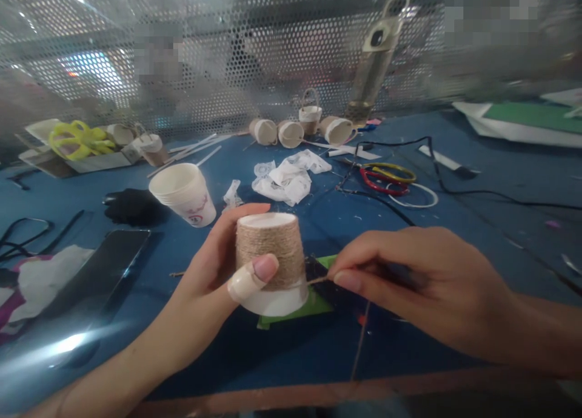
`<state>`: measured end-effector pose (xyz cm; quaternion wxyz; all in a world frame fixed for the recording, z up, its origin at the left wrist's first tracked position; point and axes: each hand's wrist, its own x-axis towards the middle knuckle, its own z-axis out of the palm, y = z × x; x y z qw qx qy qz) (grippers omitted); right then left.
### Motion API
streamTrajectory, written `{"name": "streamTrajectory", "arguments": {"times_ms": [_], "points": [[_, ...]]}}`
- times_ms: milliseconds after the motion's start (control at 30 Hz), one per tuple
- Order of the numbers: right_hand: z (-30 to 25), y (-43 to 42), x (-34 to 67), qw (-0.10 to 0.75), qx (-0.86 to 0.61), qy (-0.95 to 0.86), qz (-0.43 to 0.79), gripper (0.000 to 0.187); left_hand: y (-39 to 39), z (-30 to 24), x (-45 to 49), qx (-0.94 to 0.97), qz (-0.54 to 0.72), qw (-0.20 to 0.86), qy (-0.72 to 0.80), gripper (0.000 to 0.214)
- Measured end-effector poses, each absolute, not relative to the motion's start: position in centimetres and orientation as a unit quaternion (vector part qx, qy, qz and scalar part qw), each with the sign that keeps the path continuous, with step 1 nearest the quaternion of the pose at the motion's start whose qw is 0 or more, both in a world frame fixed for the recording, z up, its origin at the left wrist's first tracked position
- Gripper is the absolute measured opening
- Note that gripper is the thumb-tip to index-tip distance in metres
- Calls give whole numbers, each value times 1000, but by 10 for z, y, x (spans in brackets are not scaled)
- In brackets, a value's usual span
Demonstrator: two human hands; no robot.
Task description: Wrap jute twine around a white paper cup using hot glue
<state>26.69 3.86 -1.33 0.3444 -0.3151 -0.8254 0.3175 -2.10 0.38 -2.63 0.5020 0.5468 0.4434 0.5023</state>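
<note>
My left hand (218, 272) grips an upside-down white paper cup (273, 296) wound most of the way with brown jute twine (269, 248). Its bandaged thumb presses on the twine. My right hand (409, 278) pinches the loose end of the twine (318, 279) just right of the cup. The strand trails down toward the table edge (359, 345). Under the cup lies a green sheet (291, 312) with a dark object on it.
A stack of white paper cups (184, 193) stands at the left beside a phone (97, 269) and a black glove (131, 205). Crumpled white lace (286, 178), red and yellow scissors (386, 178), black cables (454, 190) and finished twine cups (291, 131) lie behind. A perforated metal screen (273, 54) closes the back.
</note>
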Motion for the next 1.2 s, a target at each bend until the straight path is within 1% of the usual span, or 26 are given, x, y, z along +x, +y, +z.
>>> {"name": "streamTrajectory", "arguments": {"times_ms": [100,200,367,433,567,633,733,800,867,967,1033,1200], "points": [[-20,38,267,349,-316,-814,339,22,4,-25,-18,530,500,513,454,45],[-19,40,264,350,-318,-793,383,28,1,-17,-11,504,478,531,484,55],[-9,42,260,302,-345,-784,418,27,-4,-7,-4,459,464,552,518,70],[-7,42,259,306,-343,-781,423,27,-3,-10,-6,466,459,556,513,69],[-9,42,259,299,-338,-779,434,27,-1,-19,-13,500,453,563,477,60],[-12,41,259,299,-330,-786,430,27,-1,-19,-13,490,452,568,482,63],[-15,41,260,329,-305,-798,402,28,-3,-13,-8,463,448,579,499,74],[-16,41,261,321,-295,-820,370,27,-4,-10,-5,459,446,584,498,77],[-16,41,262,316,-281,-850,315,25,-5,-8,-4,459,444,589,495,79],[-19,39,262,346,-251,-882,200,25,-6,-7,-3,451,434,604,493,85],[-22,38,262,351,-239,-892,154,25,-7,-6,-2,446,425,613,495,90],[-27,38,259,351,-226,-898,142,22,-8,-6,0,452,402,621,499,102]]}}
